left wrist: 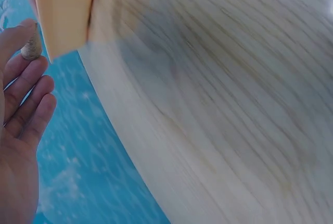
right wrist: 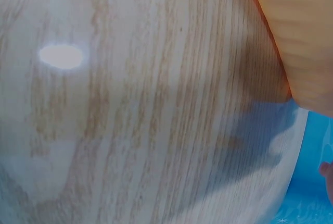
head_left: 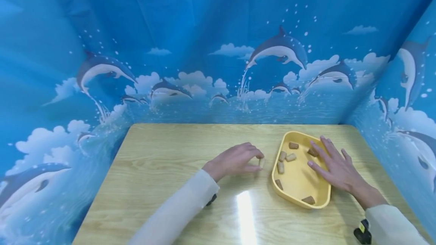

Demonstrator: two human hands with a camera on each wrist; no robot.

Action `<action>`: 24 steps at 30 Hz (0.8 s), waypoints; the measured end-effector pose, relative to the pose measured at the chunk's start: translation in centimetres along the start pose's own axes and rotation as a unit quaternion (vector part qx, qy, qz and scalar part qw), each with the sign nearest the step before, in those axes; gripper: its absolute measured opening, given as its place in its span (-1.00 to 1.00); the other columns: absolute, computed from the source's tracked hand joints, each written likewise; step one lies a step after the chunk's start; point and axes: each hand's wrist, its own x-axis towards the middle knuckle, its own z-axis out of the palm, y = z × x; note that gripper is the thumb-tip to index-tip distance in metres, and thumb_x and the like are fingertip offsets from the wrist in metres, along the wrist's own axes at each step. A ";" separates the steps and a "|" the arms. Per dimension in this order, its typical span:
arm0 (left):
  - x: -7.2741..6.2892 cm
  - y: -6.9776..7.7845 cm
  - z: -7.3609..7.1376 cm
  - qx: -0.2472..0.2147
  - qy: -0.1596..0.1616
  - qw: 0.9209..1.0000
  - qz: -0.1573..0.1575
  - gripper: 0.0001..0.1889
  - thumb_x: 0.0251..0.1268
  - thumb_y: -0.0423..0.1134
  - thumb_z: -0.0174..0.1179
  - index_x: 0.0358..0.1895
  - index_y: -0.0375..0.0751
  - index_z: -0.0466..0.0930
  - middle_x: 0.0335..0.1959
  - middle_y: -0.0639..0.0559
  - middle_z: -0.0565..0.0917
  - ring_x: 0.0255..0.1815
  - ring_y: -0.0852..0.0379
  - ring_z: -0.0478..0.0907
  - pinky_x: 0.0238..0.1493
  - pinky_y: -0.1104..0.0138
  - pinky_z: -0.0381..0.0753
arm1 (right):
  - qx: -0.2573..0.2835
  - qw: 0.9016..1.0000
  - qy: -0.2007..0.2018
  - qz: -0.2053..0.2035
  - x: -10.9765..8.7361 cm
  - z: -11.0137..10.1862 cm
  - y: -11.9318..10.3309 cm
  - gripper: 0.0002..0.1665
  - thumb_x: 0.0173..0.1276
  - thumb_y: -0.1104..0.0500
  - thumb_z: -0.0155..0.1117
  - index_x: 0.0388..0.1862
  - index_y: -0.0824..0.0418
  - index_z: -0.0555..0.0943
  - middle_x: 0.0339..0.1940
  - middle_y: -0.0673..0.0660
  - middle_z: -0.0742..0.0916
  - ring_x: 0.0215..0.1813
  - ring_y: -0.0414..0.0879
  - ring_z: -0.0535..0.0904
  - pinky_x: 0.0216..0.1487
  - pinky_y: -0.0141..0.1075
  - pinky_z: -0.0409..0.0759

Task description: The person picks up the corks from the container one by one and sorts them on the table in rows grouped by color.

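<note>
My left hand (head_left: 236,160) pinches a pale, speckled cork (head_left: 262,162) between thumb and fingers, just left of a yellow tray (head_left: 295,202). In the left wrist view the cork (left wrist: 32,47) stands between the thumb and index finger of that hand (left wrist: 23,104), the other fingers loosely bent. With fingers spread, my right hand (head_left: 337,167) is over the tray's right side; whether it touches the rim I cannot tell. Inside the tray lie pale corks, one of them (head_left: 291,157) near the left side, and darker brown corks, one (head_left: 308,200) at the near end.
Tray and hands are on or above a light wood-grain table (head_left: 163,154), with a bright reflection (head_left: 246,214) near its front. A blue curtain (head_left: 190,48) printed with dolphins and clouds hangs behind the table and along its sides.
</note>
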 end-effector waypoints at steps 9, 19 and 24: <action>-3.0 -3.4 -0.3 -0.003 0.010 0.997 -0.071 -0.59 0.63 0.04 0.29 0.37 -0.01 0.70 0.34 0.12 0.74 0.46 0.10 0.59 0.55 0.19 0.59 | -0.002 1.000 0.001 0.001 0.1 0.1 -0.1 -0.05 0.68 -0.22 0.15 0.85 0.00 0.04 0.86 0.36 -0.03 0.80 0.48 -0.07 0.48 0.73 -0.02; -5.6 -6.8 -0.2 -0.021 0.032 0.990 -0.137 -0.59 0.59 0.02 0.35 0.35 -0.03 0.71 0.34 0.08 0.74 0.47 0.05 0.59 0.55 0.13 0.60 | 0.001 1.000 0.000 0.002 0.0 0.1 -0.1 -0.06 0.70 -0.21 0.12 0.86 0.01 0.02 0.86 0.34 -0.07 0.81 0.48 -0.10 0.50 0.74 -0.07; -6.5 -8.0 -0.4 -0.029 0.046 0.987 -0.148 -0.57 0.59 0.00 0.35 0.36 -0.08 0.69 0.32 0.04 0.75 0.43 0.02 0.61 0.53 0.10 0.62 | 0.004 1.000 0.000 0.003 0.0 0.0 -0.1 -0.07 0.70 -0.21 0.12 0.85 0.01 0.04 0.86 0.34 -0.05 0.80 0.48 -0.10 0.50 0.73 -0.06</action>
